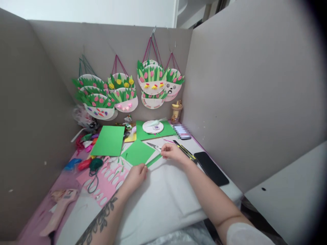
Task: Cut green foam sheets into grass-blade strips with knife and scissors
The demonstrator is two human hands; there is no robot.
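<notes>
My left hand and my right hand pinch the two ends of a narrow green paper strip low over the white work surface. A green paper square lies just behind the strip, touching it. Small scissors rest beyond my right hand. Both hands have fingers closed on the strip.
A larger green sheet and a pink sheet with oval cut-outs lie at left. A black phone and pens lie at right. Paper-plate flower baskets hang on the grey partition. A white plate sits on green paper behind.
</notes>
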